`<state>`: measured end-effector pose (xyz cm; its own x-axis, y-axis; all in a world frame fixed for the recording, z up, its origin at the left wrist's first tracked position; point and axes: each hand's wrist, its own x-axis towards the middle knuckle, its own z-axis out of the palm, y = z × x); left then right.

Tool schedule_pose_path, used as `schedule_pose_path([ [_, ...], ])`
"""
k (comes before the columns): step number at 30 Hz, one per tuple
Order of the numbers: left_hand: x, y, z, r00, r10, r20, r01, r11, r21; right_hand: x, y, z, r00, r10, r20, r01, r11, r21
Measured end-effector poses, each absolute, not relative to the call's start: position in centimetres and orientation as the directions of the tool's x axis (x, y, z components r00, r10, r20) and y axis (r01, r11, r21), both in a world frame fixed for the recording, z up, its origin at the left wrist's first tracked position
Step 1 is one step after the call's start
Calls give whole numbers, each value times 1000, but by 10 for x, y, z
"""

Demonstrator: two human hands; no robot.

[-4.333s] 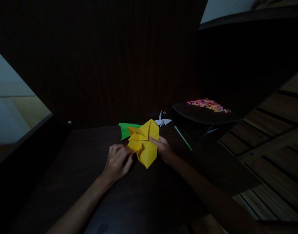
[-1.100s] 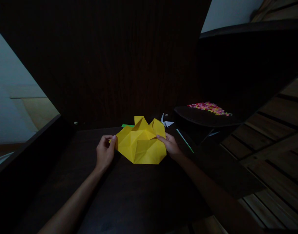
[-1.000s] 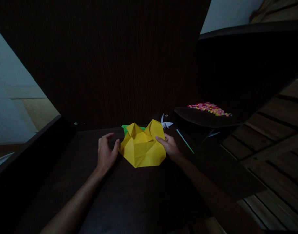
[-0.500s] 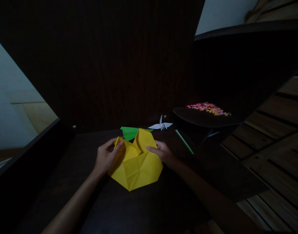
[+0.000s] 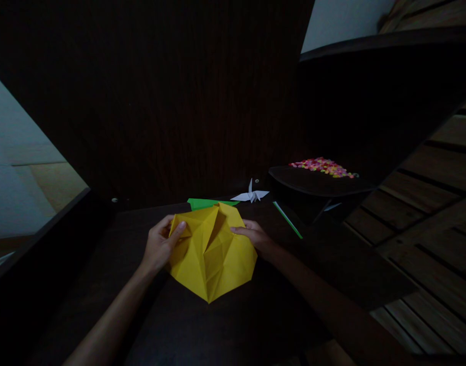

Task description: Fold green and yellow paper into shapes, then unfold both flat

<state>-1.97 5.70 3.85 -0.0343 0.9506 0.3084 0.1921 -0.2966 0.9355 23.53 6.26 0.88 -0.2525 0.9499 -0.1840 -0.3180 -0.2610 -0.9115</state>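
A creased yellow paper (image 5: 212,254) is held over a dark wooden table (image 5: 202,325), its lower point toward me. My left hand (image 5: 158,249) pinches its upper left corner, thumb on top. My right hand (image 5: 256,237) grips its upper right edge, fingers on the paper. Behind it lies a green paper sheet (image 5: 206,203), partly hidden by the yellow one.
A small white paper crane (image 5: 251,193) stands at the table's back edge. A green strip (image 5: 287,219) lies to the right. A dark tray (image 5: 317,184) holds several small colourful pieces (image 5: 322,166). Wooden floor planks lie to the right, a dark panel behind.
The yellow paper has been opened out from a narrow folded shape, pulled toward me and spread wider. Both hands shifted nearer along its upper edges.
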Motion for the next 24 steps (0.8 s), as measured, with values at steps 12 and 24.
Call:
schedule_pose_path([
  [12,-52,76,45,-196,966,166,156,-136,978,256,76,13,-124,984,-124,-273,-154,-950],
  [24,-74,91,18,-117,990,74,300,-36,953,277,80,9,-195,969,-154,98,-137,-986],
])
